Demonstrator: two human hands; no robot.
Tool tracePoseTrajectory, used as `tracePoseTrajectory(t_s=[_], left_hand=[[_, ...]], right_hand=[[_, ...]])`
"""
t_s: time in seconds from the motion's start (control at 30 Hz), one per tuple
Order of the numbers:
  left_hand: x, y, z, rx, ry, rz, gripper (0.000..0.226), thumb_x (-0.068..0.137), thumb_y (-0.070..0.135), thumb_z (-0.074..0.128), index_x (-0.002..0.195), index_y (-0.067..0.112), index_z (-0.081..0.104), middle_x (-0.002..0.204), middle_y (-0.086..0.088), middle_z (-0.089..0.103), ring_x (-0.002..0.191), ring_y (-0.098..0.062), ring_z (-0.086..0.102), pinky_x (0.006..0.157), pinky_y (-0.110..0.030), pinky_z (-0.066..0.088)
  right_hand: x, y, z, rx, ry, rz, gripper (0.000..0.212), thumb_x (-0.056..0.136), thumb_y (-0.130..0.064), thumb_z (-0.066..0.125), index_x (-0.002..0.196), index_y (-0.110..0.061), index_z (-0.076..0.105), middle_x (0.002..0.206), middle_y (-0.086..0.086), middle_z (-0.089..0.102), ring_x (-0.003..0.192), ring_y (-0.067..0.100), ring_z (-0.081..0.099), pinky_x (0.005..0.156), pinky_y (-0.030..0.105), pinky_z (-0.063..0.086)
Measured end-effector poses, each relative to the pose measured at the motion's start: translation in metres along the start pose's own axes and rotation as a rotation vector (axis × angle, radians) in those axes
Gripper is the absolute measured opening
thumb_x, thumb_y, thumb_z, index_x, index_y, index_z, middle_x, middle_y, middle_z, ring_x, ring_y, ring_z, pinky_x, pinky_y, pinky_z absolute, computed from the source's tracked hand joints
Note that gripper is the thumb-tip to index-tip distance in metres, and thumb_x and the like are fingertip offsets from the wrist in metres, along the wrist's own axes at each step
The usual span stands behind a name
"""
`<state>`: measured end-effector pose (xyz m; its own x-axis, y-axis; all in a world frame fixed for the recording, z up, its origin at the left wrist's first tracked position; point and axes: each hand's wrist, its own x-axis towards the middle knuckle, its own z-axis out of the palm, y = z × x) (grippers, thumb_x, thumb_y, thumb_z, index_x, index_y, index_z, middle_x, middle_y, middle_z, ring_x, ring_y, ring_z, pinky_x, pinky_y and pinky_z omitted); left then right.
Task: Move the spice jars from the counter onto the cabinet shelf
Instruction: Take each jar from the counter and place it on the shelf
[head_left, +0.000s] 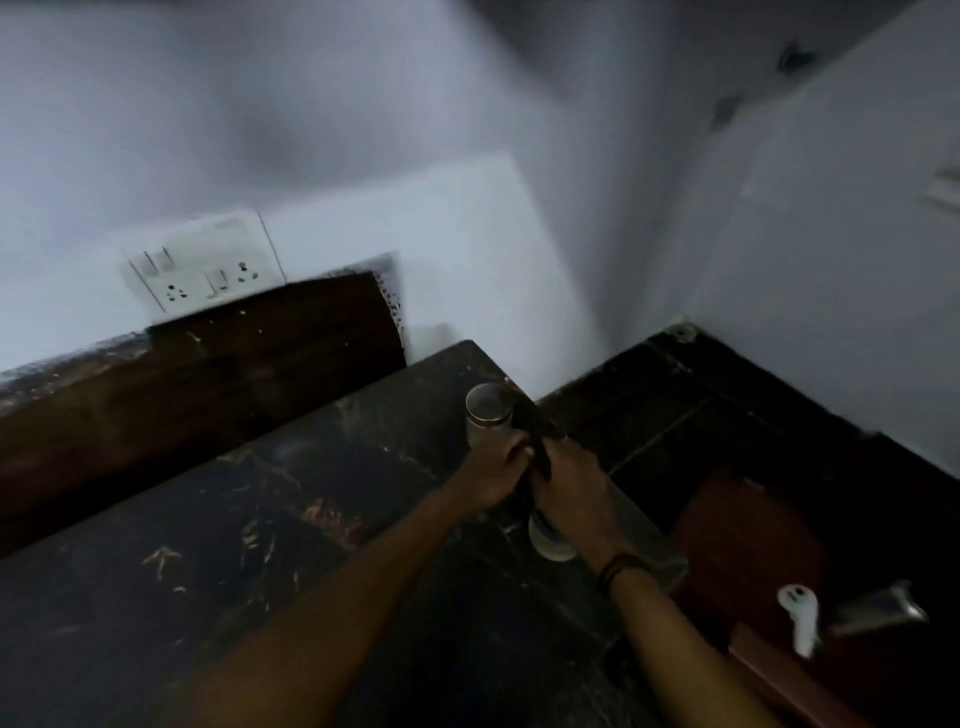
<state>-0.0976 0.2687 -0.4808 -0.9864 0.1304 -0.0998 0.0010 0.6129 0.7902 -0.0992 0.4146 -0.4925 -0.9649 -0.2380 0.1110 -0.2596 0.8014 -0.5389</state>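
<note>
A spice jar (487, 410) with a silver lid stands near the right edge of the dark counter (260, 519); my left hand (493, 475) grips it just below the lid. My right hand (569, 493) is curled round a second jar (550, 540), whose pale lower end shows below the hand, beside the counter's right edge. A dark, blurred object sticks up between the two hands; what it is cannot be told. The picture is dim and blurred.
A wooden backsplash (208, 384) and a white socket panel (202, 270) sit behind the counter. To the right lie a dark floor (727, 415), a reddish wooden cabinet door (748, 551) with a white key (800, 613) and a metal handle (878, 610).
</note>
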Motion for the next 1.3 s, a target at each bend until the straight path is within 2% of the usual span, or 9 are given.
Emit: tracePoseTrajectory(t_s=[0.1,0.2,0.33,0.57,0.67,0.77,0.93,1.1,1.3], left_hand=[[-0.004,-0.011,0.041,-0.01,-0.128,-0.103,0.029,0.103,0.02,0.046,0.121,0.001,0.059,0.12,-0.02,0.064,0.114,-0.034,0.06,0.089,-0.028,0.042],[-0.008,-0.018,0.071,-0.066,-0.155,-0.237,0.051,0.105,0.029,0.043,0.152,0.012,0.034,0.152,-0.014,0.044,0.138,-0.03,0.045,0.114,-0.04,0.038],[-0.005,-0.033,0.09,-0.124,-0.123,-0.303,0.057,0.103,0.028,0.044,0.156,0.021,0.025,0.154,-0.011,0.042,0.136,-0.026,0.048,0.099,-0.025,0.042],[-0.009,-0.036,0.093,-0.283,0.04,-0.33,0.042,0.099,0.031,0.052,0.139,0.017,0.051,0.136,-0.005,0.058,0.109,-0.009,0.053,0.09,-0.024,0.041],[-0.019,-0.033,0.075,-0.436,0.159,-0.352,0.032,0.103,0.034,0.045,0.123,0.016,0.063,0.125,-0.009,0.065,0.109,-0.019,0.062,0.1,-0.039,0.05],[-0.032,-0.027,0.05,-0.582,0.275,-0.359,0.031,0.105,0.03,0.041,0.105,0.011,0.065,0.108,-0.019,0.069,0.1,-0.033,0.067,0.093,-0.053,0.054],[-0.054,-0.015,0.005,-0.727,0.378,-0.255,0.029,0.104,0.019,0.045,0.098,-0.001,0.065,0.08,-0.007,0.071,0.074,-0.021,0.068,0.064,-0.031,0.057],[-0.068,-0.012,-0.025,-0.778,0.391,-0.228,0.025,0.102,0.023,0.048,0.097,0.011,0.07,0.098,-0.012,0.074,0.089,-0.025,0.069,0.078,-0.038,0.058],[-0.083,-0.019,-0.044,-0.965,0.386,-0.204,0.035,0.099,0.028,0.05,0.116,0.0,0.064,0.115,-0.021,0.07,0.11,-0.037,0.065,0.096,-0.052,0.052]], right_hand=[[-0.036,0.034,0.03,-0.13,-0.028,0.074,0.043,0.087,-0.034,0.061,0.123,-0.011,0.061,0.133,0.015,0.054,0.12,0.036,0.051,0.098,0.042,0.043],[-0.06,0.059,0.055,-0.152,-0.116,0.05,0.074,0.088,-0.038,0.06,0.152,-0.013,0.031,0.163,0.014,0.015,0.144,0.036,0.023,0.116,0.044,0.026],[-0.073,0.07,0.069,-0.043,-0.081,0.061,0.078,0.091,-0.035,0.062,0.155,-0.029,0.019,0.165,0.006,-0.009,0.146,0.036,0.015,0.111,0.043,0.034],[-0.067,0.056,0.066,0.247,0.129,0.221,0.068,0.077,-0.033,0.073,0.135,-0.036,0.039,0.143,0.004,0.026,0.12,0.027,0.049,0.096,0.043,0.052],[-0.055,0.047,0.058,0.473,0.209,0.161,0.077,0.066,-0.032,0.087,0.132,-0.023,0.047,0.128,-0.001,0.046,0.115,0.014,0.053,0.096,0.037,0.05],[-0.04,0.036,0.041,0.79,0.15,0.101,0.078,0.066,-0.029,0.088,0.13,-0.036,0.045,0.126,-0.016,0.056,0.116,0.002,0.058,0.093,0.021,0.051],[-0.012,0.018,0.015,1.313,-0.022,0.075,0.072,0.07,-0.018,0.08,0.133,-0.027,0.047,0.126,0.004,0.065,0.111,0.026,0.067,0.084,0.035,0.057],[0.007,-0.014,0.01,1.644,-0.18,0.149,0.052,0.069,-0.029,0.07,0.12,-0.02,0.061,0.119,0.015,0.066,0.098,0.033,0.067,0.073,0.041,0.058],[0.013,-0.059,0.014,1.73,-0.283,0.131,0.074,0.068,-0.041,0.072,0.128,-0.001,0.056,0.117,0.018,0.067,0.104,0.034,0.066,0.082,0.043,0.057]])
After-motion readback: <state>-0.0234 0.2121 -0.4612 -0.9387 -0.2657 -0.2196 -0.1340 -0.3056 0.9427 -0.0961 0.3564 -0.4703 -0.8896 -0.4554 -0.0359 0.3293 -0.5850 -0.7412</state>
